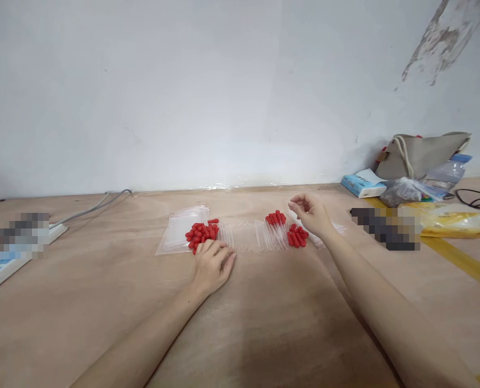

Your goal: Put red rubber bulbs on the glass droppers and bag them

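Note:
My left hand [213, 265] rests on the wooden table against a pile of red rubber-like bulbs [201, 233]; its fingers are bent and slightly apart, with the tips partly hidden. Beside it lies a row of thin clear tubes [225, 234], which stretches to the right. More clear tubes [278, 236] there have red bulbs on their ends, in an upper bunch [276, 217] and a lower bunch [297, 236]. My right hand [310, 216] is raised just beyond these, fingers curled towards the thumb. Whatever may be between its fingertips is too small to make out.
Clear plastic bags [175, 234] lie left of the red pile, others [316, 240] under my right hand. A white power strip [29, 253] is far left. At right are a blue tissue box [363, 184], a grey bag [425, 153], a yellow packet [458, 223] and black cables.

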{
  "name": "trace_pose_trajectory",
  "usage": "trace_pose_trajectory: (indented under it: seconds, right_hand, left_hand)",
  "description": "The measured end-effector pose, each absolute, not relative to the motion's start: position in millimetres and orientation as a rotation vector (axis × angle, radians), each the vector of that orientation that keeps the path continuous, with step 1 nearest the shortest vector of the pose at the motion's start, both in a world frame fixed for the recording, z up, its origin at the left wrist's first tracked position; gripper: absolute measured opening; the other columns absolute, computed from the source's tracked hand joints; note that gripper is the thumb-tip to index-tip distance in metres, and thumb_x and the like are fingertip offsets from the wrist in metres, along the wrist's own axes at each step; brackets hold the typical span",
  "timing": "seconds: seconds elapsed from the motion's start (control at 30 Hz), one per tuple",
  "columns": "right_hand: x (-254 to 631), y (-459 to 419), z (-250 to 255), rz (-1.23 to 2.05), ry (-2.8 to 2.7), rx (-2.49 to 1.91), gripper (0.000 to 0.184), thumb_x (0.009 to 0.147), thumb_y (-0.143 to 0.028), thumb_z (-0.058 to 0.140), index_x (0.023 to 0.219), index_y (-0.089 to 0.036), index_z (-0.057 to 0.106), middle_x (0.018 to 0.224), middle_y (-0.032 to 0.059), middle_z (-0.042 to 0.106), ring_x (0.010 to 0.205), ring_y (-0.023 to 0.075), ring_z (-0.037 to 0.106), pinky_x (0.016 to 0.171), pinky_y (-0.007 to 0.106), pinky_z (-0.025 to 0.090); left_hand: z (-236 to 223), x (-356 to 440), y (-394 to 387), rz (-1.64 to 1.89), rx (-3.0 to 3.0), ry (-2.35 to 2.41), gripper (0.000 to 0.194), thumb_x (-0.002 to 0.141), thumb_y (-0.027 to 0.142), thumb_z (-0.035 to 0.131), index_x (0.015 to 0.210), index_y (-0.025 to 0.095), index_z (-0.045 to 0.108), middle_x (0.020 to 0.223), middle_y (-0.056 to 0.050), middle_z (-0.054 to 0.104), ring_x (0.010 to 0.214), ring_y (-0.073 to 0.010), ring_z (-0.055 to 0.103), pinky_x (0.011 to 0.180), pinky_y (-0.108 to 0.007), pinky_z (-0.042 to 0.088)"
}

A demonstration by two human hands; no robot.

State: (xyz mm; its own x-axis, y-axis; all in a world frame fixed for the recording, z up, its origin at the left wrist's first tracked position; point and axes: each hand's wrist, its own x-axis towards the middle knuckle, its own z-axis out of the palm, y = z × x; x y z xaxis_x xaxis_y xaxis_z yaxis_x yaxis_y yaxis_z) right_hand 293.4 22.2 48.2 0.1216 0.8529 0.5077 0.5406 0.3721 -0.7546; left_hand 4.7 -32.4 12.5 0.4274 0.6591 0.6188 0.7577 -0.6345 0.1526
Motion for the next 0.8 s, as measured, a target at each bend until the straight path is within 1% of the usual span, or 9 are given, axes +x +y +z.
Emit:
trace_pose_trajectory:
  seconds: [0.07, 0.13, 0.2, 0.33, 0.43, 0.57, 0.8]
  right_hand:
    - [270, 7, 46, 0.236, -1.650, -1.288, 0.022, 0.079, -0.038, 0.047, 0.088, -0.018, 0.052, 0.077, 0.0040, 0.060, 0.058, 0.0117, 0.052, 0.056, 0.025, 0.041]
    - [246, -9, 36, 0.162, -1.851, -1.224, 0.018, 0.082, -0.034, 0.046, 0.088, -0.019, 0.054, 0.081, 0.0055, 0.062, 0.069, 0.0148, 0.055, 0.063, 0.027, 0.041]
    - [225, -23, 22, 0.046, -2.003, -1.144, 0.016, 0.083, -0.031, 0.046, 0.088, -0.018, 0.054, 0.083, 0.0064, 0.063, 0.075, 0.0169, 0.056, 0.069, 0.031, 0.039]
    - [208, -38, 0, -0.078, -2.171, -1.054, 0.016, 0.085, -0.028, 0.042, 0.090, -0.019, 0.054, 0.081, 0.0052, 0.063, 0.069, 0.0155, 0.056, 0.069, 0.031, 0.036]
    - [209, -41, -3, -0.099, -2.199, -1.025, 0.016, 0.086, -0.026, 0.042, 0.091, -0.019, 0.054, 0.080, 0.0046, 0.063, 0.069, 0.0146, 0.056, 0.070, 0.031, 0.035]
    - [212, -41, -1, -0.090, -2.193, -1.024, 0.015, 0.085, -0.026, 0.042, 0.091, -0.019, 0.054, 0.081, 0.0045, 0.063, 0.070, 0.0147, 0.055, 0.072, 0.031, 0.035]
    - [211, -38, -3, 0.030, -2.137, -1.025, 0.017, 0.085, -0.024, 0.042, 0.096, -0.020, 0.054, 0.082, 0.0057, 0.060, 0.074, 0.0169, 0.054, 0.068, 0.031, 0.040]
  left_hand:
    - [14, 2, -26, -1.004, -2.359, -1.370, 0.014, 0.079, 0.028, 0.050, 0.079, 0.019, 0.062, 0.086, -0.007, 0.058, 0.082, -0.0224, 0.046, 0.072, -0.038, 0.032]
    - [17, 2, -19, -0.979, -2.268, -1.437, 0.013, 0.077, 0.028, 0.052, 0.078, 0.019, 0.061, 0.091, -0.008, 0.057, 0.085, -0.0250, 0.045, 0.073, -0.040, 0.032]
    - [20, 6, -12, -0.942, -2.227, -1.479, 0.012, 0.075, 0.028, 0.053, 0.077, 0.019, 0.061, 0.097, -0.010, 0.055, 0.089, -0.0274, 0.044, 0.074, -0.043, 0.031]
    - [24, 24, 0, -0.884, -2.208, -1.581, 0.014, 0.072, 0.029, 0.055, 0.076, 0.018, 0.061, 0.108, -0.013, 0.050, 0.100, -0.0323, 0.039, 0.079, -0.049, 0.027]
    - [25, 38, 7, -0.836, -2.129, -1.689, 0.016, 0.069, 0.030, 0.055, 0.072, 0.016, 0.062, 0.110, -0.015, 0.048, 0.103, -0.0353, 0.036, 0.083, -0.053, 0.024]
    - [23, 49, 14, -0.757, -2.049, -1.760, 0.017, 0.067, 0.030, 0.056, 0.069, 0.015, 0.064, 0.111, -0.016, 0.048, 0.106, -0.0360, 0.034, 0.085, -0.053, 0.024]
    - [22, 60, 21, -0.691, -2.044, -1.892, 0.022, 0.070, 0.027, 0.051, 0.067, 0.010, 0.065, 0.100, -0.020, 0.050, 0.102, -0.0386, 0.036, 0.080, -0.054, 0.026]
